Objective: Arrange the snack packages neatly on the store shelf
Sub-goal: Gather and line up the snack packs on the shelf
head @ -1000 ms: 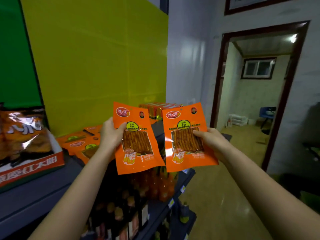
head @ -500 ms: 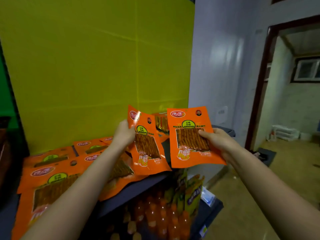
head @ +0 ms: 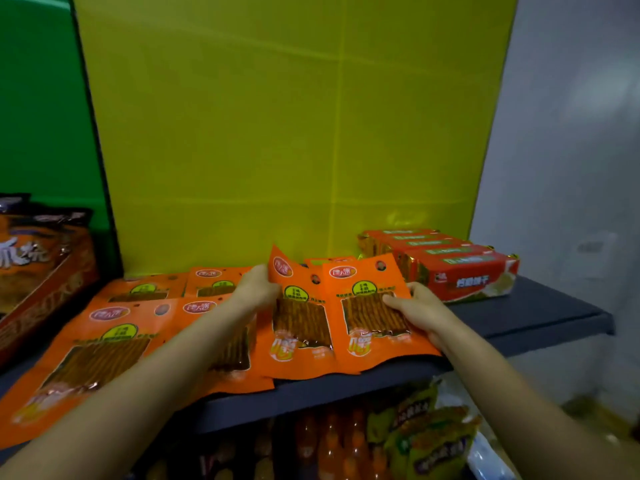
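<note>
Two orange snack packets with clear windows are low over the dark shelf [head: 540,317]. My left hand [head: 258,289] grips the left packet [head: 299,323] by its upper left edge, and that corner curls up. My right hand [head: 420,308] pinches the right packet [head: 372,317] at its right side, thumb on the window. Both packets lie nearly flat, side by side, the right one overlapping the left. Several more orange packets [head: 104,341] lie flat on the shelf to the left.
A row of red biscuit packs [head: 464,271] stands at the back right of the shelf. A brown snack box [head: 38,271] sits at far left. Yellow panel [head: 277,133] behind. Bottles [head: 332,441] and green bags [head: 429,438] fill the shelf below.
Both hands brought their packets down from chest height onto the shelf beside the other orange packets. The view swung left and down, away from the doorway.
</note>
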Demonstrator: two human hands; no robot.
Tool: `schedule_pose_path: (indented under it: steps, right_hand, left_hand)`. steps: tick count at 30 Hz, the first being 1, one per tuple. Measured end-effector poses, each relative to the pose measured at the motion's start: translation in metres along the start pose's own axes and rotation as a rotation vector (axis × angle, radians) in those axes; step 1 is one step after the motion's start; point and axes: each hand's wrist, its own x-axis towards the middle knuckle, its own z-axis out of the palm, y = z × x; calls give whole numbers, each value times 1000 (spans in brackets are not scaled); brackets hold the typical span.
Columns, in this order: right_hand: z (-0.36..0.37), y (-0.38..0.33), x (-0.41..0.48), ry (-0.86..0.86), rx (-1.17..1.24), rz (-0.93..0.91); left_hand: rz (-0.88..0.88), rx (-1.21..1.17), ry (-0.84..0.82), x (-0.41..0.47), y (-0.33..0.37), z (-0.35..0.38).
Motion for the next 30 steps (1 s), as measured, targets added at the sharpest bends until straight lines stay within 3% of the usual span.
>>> schedule_pose_path:
  steps: [5, 17, 25, 30]
  right_hand:
    - [2, 6, 19, -66, -156, -29]
    - [-23, 17, 40, -85, -715, -174]
    - [-27, 0, 28, 84, -1045, -495]
    - [13, -40, 18, -14, -880, -810]
  left_hand:
    - [-59, 329, 129, -5, 3, 11]
    - [-141, 405, 223, -18, 17, 37]
    - [18, 905, 309, -25, 20, 18]
    - [55, 961, 387, -56, 9, -26]
